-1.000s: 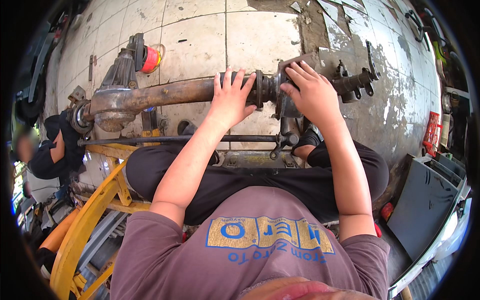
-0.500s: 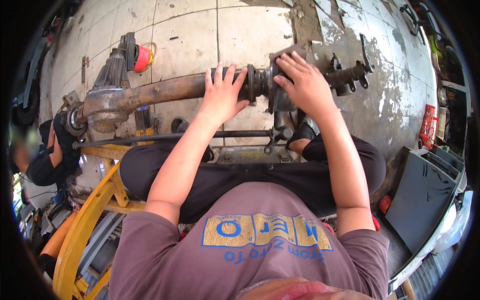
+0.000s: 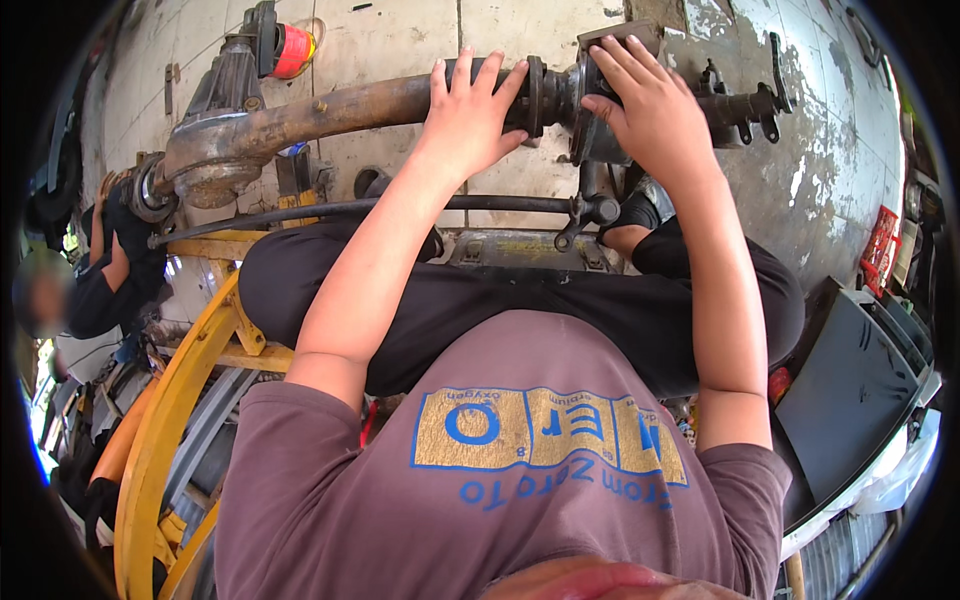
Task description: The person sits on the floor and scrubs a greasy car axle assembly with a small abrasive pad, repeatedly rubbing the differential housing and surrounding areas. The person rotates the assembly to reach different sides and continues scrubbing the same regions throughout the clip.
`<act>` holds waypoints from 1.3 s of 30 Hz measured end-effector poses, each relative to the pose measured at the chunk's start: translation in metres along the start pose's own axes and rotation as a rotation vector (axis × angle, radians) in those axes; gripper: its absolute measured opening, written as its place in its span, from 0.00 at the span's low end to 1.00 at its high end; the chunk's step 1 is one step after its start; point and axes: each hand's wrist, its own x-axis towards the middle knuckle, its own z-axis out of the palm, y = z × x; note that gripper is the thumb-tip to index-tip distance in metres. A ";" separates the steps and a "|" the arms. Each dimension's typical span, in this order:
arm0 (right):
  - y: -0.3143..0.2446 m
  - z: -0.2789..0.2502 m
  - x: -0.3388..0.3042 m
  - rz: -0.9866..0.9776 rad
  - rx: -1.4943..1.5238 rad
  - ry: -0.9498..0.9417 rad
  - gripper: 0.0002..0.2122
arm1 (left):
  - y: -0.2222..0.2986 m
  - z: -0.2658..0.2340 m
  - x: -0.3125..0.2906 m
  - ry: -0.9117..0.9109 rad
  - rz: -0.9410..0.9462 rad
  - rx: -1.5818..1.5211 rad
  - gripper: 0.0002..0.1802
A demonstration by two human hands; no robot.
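Note:
A long, rusty axle housing (image 3: 335, 107) lies across in front of me, with a bulging differential casing (image 3: 205, 150) toward its left end. My left hand (image 3: 470, 115) rests on the tube just left of a dark round flange (image 3: 537, 97), fingers spread and the palm down. Over the flat-plated end assembly (image 3: 592, 135) to the right of that flange lies my right hand (image 3: 650, 115), its fingers stretched out. Neither hand is wrapped round anything. A thin dark rod (image 3: 480, 203) runs nearer to me, alongside the axle; it ends in a ball joint (image 3: 600, 209).
A yellow metal frame (image 3: 175, 420) stands at my left. Beyond it another person (image 3: 95, 260) sits by the axle's left end. A red can (image 3: 293, 52) is on the tiled floor behind the differential. At my right stands a grey metal cabinet (image 3: 850, 390).
The whole scene sits higher in the picture and slightly to the right, as the view has shifted. Both hands stay on the same parts of the axle.

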 end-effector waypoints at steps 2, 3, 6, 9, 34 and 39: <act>-0.001 -0.014 0.002 -0.002 -0.051 -0.096 0.29 | 0.000 0.003 -0.001 0.003 -0.004 -0.003 0.55; -0.004 -0.023 0.003 0.072 0.049 -0.171 0.30 | 0.001 0.004 0.000 0.001 -0.007 -0.007 0.55; 0.003 0.000 -0.002 0.023 0.023 -0.034 0.29 | 0.001 0.001 0.003 -0.002 0.005 -0.005 0.55; -0.003 -0.022 0.005 0.033 -0.005 -0.185 0.29 | 0.001 0.004 0.000 -0.007 -0.009 0.006 0.55; 0.000 -0.012 0.001 0.000 0.072 -0.079 0.29 | 0.000 0.001 0.004 -0.005 0.013 0.017 0.56; -0.006 -0.040 0.013 0.074 0.119 -0.313 0.30 | 0.000 0.001 0.001 -0.006 0.004 0.013 0.56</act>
